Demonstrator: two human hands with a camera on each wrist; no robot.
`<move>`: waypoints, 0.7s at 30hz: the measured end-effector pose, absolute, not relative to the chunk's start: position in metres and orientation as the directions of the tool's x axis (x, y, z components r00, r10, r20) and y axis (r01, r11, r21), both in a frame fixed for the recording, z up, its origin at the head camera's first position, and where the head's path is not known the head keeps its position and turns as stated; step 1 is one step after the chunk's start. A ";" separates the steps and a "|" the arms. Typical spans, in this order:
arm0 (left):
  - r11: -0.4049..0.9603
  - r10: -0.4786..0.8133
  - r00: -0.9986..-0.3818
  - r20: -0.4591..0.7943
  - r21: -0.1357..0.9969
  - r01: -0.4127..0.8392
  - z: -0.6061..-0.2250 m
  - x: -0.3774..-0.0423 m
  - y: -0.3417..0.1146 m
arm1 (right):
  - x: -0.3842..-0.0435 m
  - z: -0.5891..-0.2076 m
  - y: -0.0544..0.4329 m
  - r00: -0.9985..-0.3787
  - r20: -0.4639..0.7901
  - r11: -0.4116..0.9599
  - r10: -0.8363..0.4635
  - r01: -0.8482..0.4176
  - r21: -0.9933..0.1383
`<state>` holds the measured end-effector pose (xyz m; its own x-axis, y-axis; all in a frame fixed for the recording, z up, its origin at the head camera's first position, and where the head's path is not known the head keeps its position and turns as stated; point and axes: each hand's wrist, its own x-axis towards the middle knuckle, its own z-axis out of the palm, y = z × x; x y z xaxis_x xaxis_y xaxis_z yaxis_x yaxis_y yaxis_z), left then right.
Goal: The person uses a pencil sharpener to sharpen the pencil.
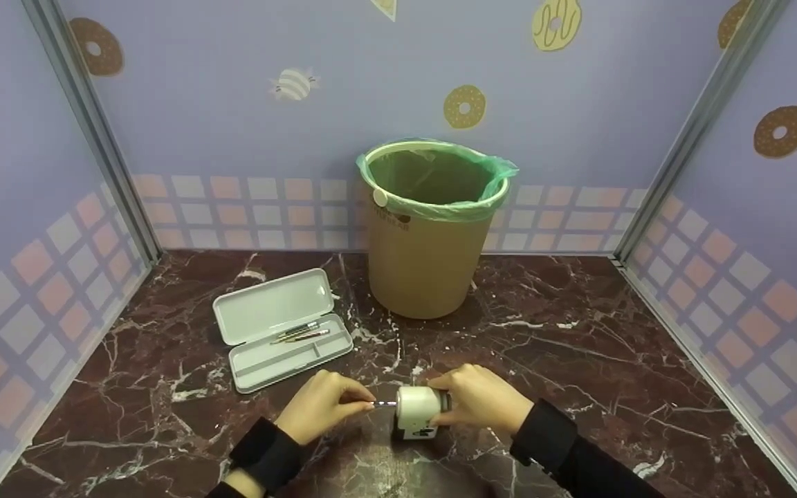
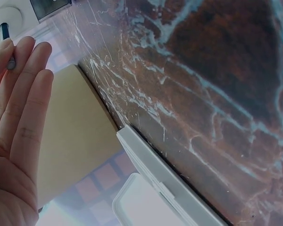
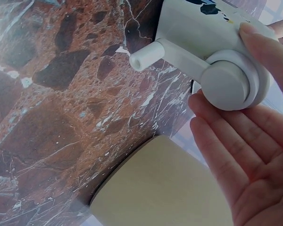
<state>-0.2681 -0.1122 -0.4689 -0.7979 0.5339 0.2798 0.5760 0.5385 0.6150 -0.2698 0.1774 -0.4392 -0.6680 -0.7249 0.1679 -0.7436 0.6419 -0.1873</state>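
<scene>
A white crank pencil sharpener (image 1: pixel 417 408) with dark printed marks stands near the front of the table. Thumb and fingertips of my left hand (image 1: pixel 319 408) pinch a thin pencil (image 1: pixel 384 403), whose far end goes into the round opening on the sharpener's left face. In the left wrist view, the pencil's end (image 2: pixel 11 63) pokes out past the fingers. My right hand (image 1: pixel 485 398) holds the sharpener from the right, thumb on its top edge and fingers beneath the crank hub. The right wrist view shows the crank handle (image 3: pixel 148 55) sticking out, untouched by the fingers.
Left of the middle lies an open white pencil case (image 1: pixel 291 353) with several pencils (image 1: pixel 301 333) inside. Behind the hands stands a tall beige bin (image 1: pixel 426 270) lined with a green bag (image 1: pixel 502 169). Patterned walls close the marble-look table in at the back and sides.
</scene>
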 end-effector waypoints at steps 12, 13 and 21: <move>0.542 0.542 -0.796 0.269 0.612 0.576 -0.467 -0.268 -0.114 | -0.269 -0.441 0.176 -0.671 0.177 0.646 -0.720 -0.741 -0.183; 0.543 0.542 -0.797 0.267 0.613 0.574 -0.467 -0.268 -0.114 | -0.269 -0.441 0.176 -0.669 0.178 0.644 -0.722 -0.743 -0.181; 0.533 0.526 -0.798 0.292 0.618 0.578 -0.468 -0.265 -0.114 | -0.269 -0.439 0.175 -0.668 0.171 0.643 -0.724 -0.744 -0.182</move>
